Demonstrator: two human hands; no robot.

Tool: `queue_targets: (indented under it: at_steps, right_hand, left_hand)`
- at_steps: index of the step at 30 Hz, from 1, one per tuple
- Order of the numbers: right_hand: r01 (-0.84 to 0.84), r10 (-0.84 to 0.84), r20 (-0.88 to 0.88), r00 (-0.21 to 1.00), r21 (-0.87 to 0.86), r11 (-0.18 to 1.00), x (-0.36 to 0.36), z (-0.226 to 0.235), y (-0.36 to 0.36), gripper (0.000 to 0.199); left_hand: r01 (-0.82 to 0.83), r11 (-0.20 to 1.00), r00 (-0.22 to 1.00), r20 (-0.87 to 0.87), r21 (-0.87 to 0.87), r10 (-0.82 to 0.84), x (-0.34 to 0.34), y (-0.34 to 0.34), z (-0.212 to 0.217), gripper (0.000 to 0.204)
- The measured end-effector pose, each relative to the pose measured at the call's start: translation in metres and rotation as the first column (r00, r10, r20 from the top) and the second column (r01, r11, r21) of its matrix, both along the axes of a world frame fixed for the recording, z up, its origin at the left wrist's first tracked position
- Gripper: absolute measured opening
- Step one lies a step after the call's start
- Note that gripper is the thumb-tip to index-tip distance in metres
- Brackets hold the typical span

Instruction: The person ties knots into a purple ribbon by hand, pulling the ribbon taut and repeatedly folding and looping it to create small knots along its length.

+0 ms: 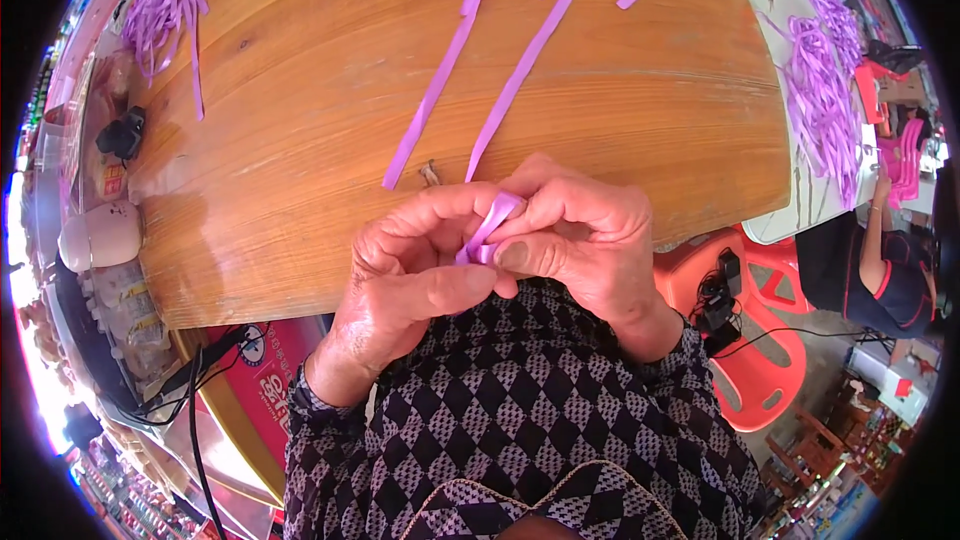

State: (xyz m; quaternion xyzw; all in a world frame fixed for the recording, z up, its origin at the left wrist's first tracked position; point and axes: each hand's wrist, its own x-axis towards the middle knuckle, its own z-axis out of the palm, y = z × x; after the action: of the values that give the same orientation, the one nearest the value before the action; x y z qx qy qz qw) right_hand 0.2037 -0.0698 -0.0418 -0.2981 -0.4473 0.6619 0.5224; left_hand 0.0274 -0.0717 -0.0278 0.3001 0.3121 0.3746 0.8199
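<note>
A short loop of purple satin ribbon (492, 224) is pinched between my two hands, just off the near edge of the wooden table (330, 110). My left hand (405, 260) closes on its lower left side with thumb and fingers. From the right, my right hand (585, 240) grips the same ribbon between thumb and forefinger. Part of the ribbon is hidden behind my fingers. Beyond my hands lies a longer purple ribbon (525, 65), its two tails running toward me from a looped part at the far edge.
Bunches of purple ribbon lie at the far left (180, 0) and on a white table (820, 90) at right. An orange plastic chair (765, 370) holds a black cabled device (718, 300). Another person (875, 265) is at far right. A pinkish-white rounded object (100, 237) sits at left.
</note>
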Motion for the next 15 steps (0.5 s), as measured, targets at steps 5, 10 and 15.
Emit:
queue_targets:
  at_steps: [5, 10, 15]
  right_hand:
    - [-0.047, 0.032, -0.142, 0.989, -0.104, 0.993, 0.006, 0.002, 0.0, 0.01]
    - [-0.123, 0.105, -0.152, 0.983, -0.115, 0.986, 0.015, 0.003, 0.002, 0.006]
    - [0.114, -0.108, 0.114, 0.988, -0.044, 0.992, 0.024, 0.006, 0.004, 0.009]
  left_hand:
    - [0.019, 0.998, 0.973, 0.231, -0.052, -0.007, -0.002, 0.002, 0.002, 0.051]
    - [0.024, 0.997, 0.994, 0.108, 0.078, -0.032, -0.004, -0.001, 0.005, 0.042]
    - [-0.201, 0.922, 0.826, -0.449, 0.33, 0.34, -0.006, -0.008, 0.026, 0.023]
